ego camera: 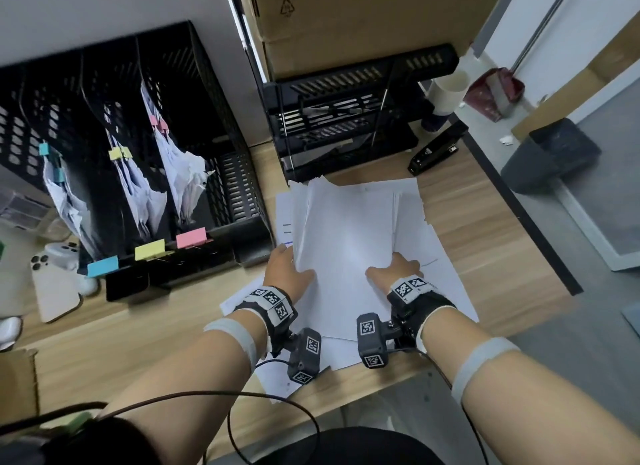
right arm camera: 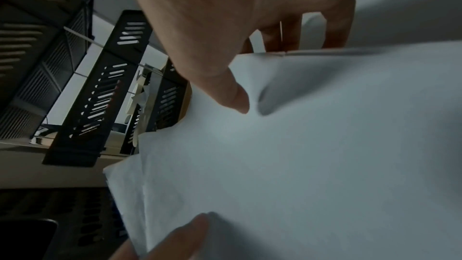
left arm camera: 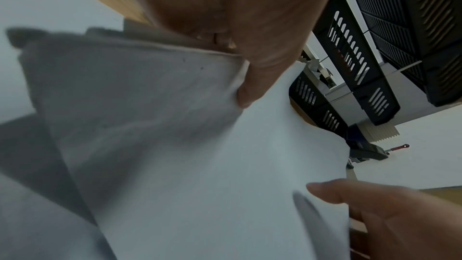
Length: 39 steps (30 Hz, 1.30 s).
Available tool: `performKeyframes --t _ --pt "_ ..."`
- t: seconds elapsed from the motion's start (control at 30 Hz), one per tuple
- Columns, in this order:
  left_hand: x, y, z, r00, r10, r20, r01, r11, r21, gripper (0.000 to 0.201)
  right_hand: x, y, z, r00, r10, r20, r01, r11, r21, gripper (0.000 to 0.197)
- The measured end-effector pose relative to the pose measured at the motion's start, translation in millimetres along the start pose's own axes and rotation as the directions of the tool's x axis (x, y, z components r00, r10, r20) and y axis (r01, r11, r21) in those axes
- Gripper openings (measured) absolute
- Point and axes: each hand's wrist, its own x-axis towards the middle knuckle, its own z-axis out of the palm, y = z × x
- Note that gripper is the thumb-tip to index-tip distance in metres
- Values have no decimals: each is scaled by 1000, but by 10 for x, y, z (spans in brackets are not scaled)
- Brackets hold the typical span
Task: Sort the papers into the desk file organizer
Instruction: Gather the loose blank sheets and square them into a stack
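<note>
A loose pile of white papers (ego camera: 349, 236) lies on the wooden desk (ego camera: 485, 229) in front of me. My left hand (ego camera: 289, 269) pinches the left edge of the top sheets, thumb (left arm camera: 250, 86) on top and fingers hidden underneath. My right hand (ego camera: 394, 267) pinches the same sheets (right arm camera: 300, 155) near their right side, thumb (right arm camera: 232, 94) pressed on top and the fingers (right arm camera: 287, 35) past the edge. The held sheets bow upward between the hands. The black mesh file organizer (ego camera: 138, 146) stands at the left, its three slots tagged blue (ego camera: 102, 266), yellow (ego camera: 149, 250) and pink (ego camera: 191, 237), each with clipped papers.
A black tiered letter tray (ego camera: 346, 118) stands behind the pile, below stacked cardboard boxes (ego camera: 363, 21). A black stapler (ego camera: 436, 153) and a white cup (ego camera: 448, 90) sit at the back right. A phone (ego camera: 55, 288) lies at the left. The desk's right edge drops to a floor bin (ego camera: 550, 153).
</note>
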Motion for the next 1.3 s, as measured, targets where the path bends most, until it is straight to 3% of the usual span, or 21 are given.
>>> performKeyframes --t 0.1,0.23,0.33,0.4,0.5,0.57,0.67,0.73,0.83,0.9,0.97,1.03,1.13,1.2,1.3 --pt "-31 15 46 1000 13 1 -13 999 37 63 -20 -3 31 1000 11 -11 -10 999 41 72" --pt "-10 -35 46 1000 22 -9 -21 998 53 53 -12 25 41 1000 -5 -4 6 989 147 76" --pt "-62 -23 -7 1000 10 10 -11 997 71 46 -61 68 10 998 -10 58 -5 970 244 67" --pt "-129 14 -38 1000 -13 8 12 982 191 33 -72 121 14 996 -41 84 17 962 272 53" --pt "-166 35 -46 988 152 -36 -137 951 276 28 -20 248 32 993 -88 81 52 929 366 35" --pt "-172 72 -72 968 250 -6 -248 961 121 30 5 367 5 996 -60 65 19 862 507 37" --pt "-262 259 -178 959 281 36 -274 954 -123 23 -50 453 -116 998 -63 -15 55 690 722 30" --pt "-304 415 -265 949 312 36 -293 921 -255 18 -181 395 -276 980 -98 -174 198 596 778 29" --pt "-398 642 -415 935 355 11 -325 866 -381 12 -470 230 -609 903 -183 -390 426 511 747 37" --pt "-414 747 -497 923 384 -13 -338 795 -503 20 -631 163 -770 847 -246 -471 529 476 703 38" --pt "-453 789 -539 911 409 -48 -360 733 -578 35 -670 169 -783 829 -245 -502 554 479 681 29" --pt "-484 755 -511 904 427 -33 -362 721 -592 47 -677 213 -722 853 -199 -483 509 523 684 16" --pt "-539 765 -473 925 371 -78 -346 742 -574 56 -726 245 -676 871 -225 -438 485 538 689 24" --pt "-503 785 -455 892 441 -100 -416 714 -563 60 -814 240 -679 861 -239 -449 502 543 673 24" --pt "-514 837 -428 872 488 29 -374 704 -603 50 -831 272 -696 857 -242 -455 510 513 690 25"
